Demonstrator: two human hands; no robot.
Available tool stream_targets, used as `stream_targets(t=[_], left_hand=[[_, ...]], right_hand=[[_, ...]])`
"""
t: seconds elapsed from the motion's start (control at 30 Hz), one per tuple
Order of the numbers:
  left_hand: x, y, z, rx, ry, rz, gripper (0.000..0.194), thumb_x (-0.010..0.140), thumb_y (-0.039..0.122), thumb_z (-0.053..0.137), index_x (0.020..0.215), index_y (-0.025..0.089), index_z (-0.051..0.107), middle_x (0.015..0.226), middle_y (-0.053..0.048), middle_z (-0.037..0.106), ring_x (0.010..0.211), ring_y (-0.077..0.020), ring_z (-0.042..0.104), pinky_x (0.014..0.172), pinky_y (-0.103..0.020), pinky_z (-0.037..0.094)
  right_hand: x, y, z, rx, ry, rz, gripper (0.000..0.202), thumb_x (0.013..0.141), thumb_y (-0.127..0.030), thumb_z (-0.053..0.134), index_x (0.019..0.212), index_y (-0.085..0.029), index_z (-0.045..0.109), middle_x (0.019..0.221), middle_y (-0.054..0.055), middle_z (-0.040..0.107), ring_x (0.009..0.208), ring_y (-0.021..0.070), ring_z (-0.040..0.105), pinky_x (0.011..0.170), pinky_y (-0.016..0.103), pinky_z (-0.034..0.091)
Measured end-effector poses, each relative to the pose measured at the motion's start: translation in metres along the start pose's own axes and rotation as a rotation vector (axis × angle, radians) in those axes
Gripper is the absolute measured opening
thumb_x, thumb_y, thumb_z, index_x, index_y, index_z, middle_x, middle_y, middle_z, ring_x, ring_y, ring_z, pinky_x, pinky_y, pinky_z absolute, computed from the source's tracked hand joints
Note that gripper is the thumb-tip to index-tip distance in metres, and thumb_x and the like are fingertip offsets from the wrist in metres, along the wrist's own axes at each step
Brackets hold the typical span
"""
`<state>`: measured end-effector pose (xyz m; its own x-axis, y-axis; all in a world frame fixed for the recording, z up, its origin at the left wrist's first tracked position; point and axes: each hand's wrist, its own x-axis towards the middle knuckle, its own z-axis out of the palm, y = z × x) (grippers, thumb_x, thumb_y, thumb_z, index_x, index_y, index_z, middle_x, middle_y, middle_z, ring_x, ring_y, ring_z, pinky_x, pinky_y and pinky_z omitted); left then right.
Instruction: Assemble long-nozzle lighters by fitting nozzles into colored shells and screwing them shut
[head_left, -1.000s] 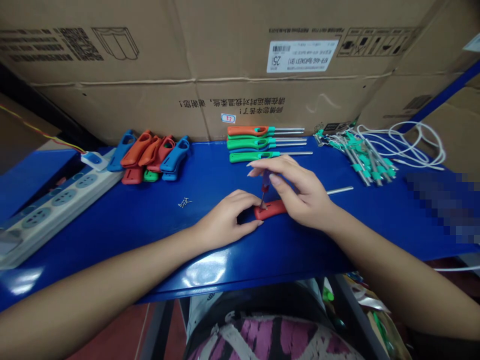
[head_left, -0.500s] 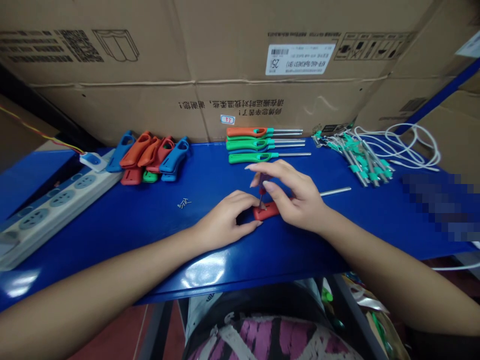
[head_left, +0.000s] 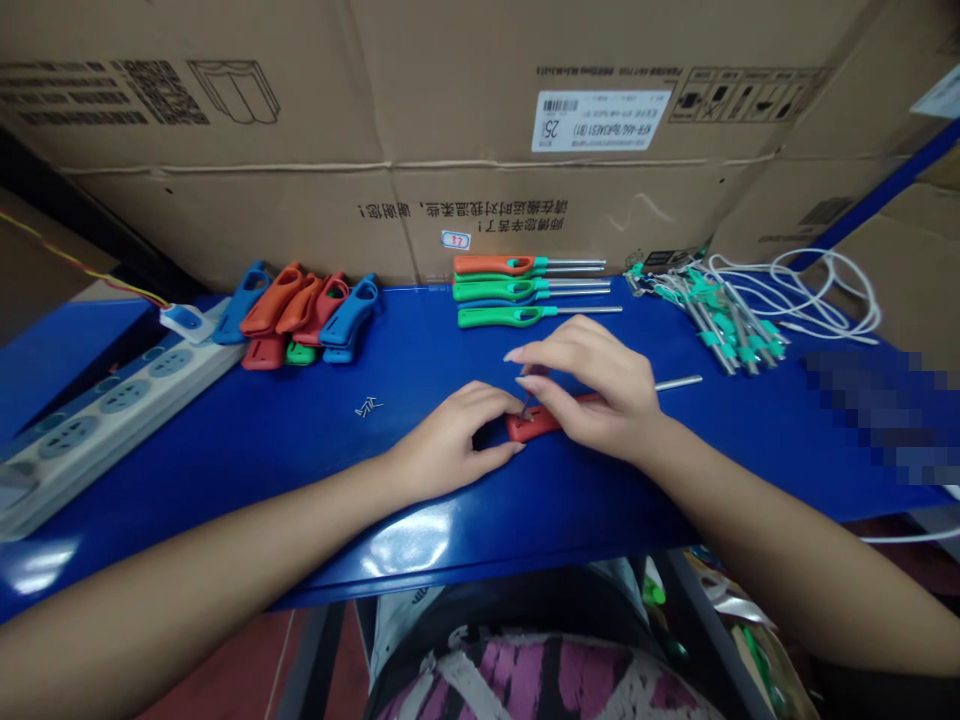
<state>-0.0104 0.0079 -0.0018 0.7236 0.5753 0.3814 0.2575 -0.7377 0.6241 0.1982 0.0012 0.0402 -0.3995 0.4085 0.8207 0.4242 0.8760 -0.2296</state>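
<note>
A red long-nosed lighter (head_left: 535, 422) lies on the blue table, its metal tube pointing right beyond my right hand. With thumb and fingers, my left hand (head_left: 446, 440) grips the left end of its handle. Above that end, my right hand (head_left: 600, 385) is closed around a screwdriver (head_left: 526, 405), whose shaft slants down to the handle near my left fingertips. The screwdriver's grip is mostly hidden behind the right fingers. Several small screws (head_left: 367, 407) lie in a loose pile left of my left hand.
Coloured lighter handles (head_left: 304, 300) are piled at the back left beside a power strip (head_left: 124, 395). Lighters with metal tubes (head_left: 495, 290) lie at the back middle. Tubes with teal fittings (head_left: 739, 320) and a white cable (head_left: 840, 320) are at the back right. A cardboard box (head_left: 300, 210) stands behind.
My right hand has shifted slightly right and turned, with its fingers covering more of the screwdriver, which now leans more to the right. My left hand and the red lighter stay put.
</note>
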Motion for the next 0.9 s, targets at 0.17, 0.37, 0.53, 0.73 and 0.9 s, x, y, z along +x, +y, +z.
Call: stream_targets(t=[0.17,0.37,0.53,0.73,0.9], left_hand=[[0.0,0.0,0.0,-0.006,-0.001,-0.001,0.024,0.09,0.023,0.068,0.114,0.019,0.063,0.111,-0.007,0.071,0.107,-0.0227,0.063,0.097,-0.041,0.05],[0.0,0.0,0.0,-0.007,-0.003,-0.008,0.024,0.089,0.023,0.069,0.112,0.019,0.063,0.11,-0.007,0.071,0.107,-0.023,0.063,0.097,-0.042,0.05],[0.0,0.0,-0.001,-0.007,-0.005,0.005,0.024,0.091,0.023,0.068,0.114,0.019,0.063,0.114,-0.007,0.07,0.11,-0.0235,0.063,0.1,-0.042,0.049],[0.0,0.0,0.0,0.006,-0.005,-0.007,0.023,0.088,0.021,0.07,0.109,0.017,0.063,0.109,-0.007,0.07,0.105,-0.021,0.062,0.097,-0.038,0.05],[-0.001,-0.002,0.001,0.009,-0.005,0.008,0.025,0.09,0.021,0.069,0.113,0.017,0.062,0.112,-0.007,0.07,0.109,-0.0214,0.062,0.1,-0.039,0.048]], right_hand=[[-0.001,0.003,-0.002,-0.089,-0.014,-0.112,0.03,0.096,-0.021,0.056,0.125,-0.025,0.062,0.094,0.005,0.074,0.083,0.0196,0.067,0.076,0.037,0.052],[0.004,-0.003,0.002,0.075,0.0,0.077,0.022,0.097,-0.019,0.055,0.116,-0.024,0.067,0.093,0.004,0.074,0.083,0.0181,0.067,0.081,0.037,0.053],[0.002,-0.001,-0.002,-0.103,0.078,-0.075,0.016,0.092,-0.024,0.065,0.108,-0.024,0.068,0.077,0.001,0.07,0.071,0.0179,0.063,0.071,0.036,0.051],[0.006,-0.008,-0.003,0.171,-0.115,0.139,0.029,0.098,-0.014,0.049,0.124,-0.02,0.062,0.103,0.007,0.072,0.1,0.0194,0.065,0.09,0.038,0.052],[0.003,0.0,-0.004,-0.033,0.014,0.013,0.018,0.091,-0.024,0.069,0.109,-0.021,0.068,0.081,0.002,0.069,0.076,0.0174,0.063,0.079,0.035,0.051]])
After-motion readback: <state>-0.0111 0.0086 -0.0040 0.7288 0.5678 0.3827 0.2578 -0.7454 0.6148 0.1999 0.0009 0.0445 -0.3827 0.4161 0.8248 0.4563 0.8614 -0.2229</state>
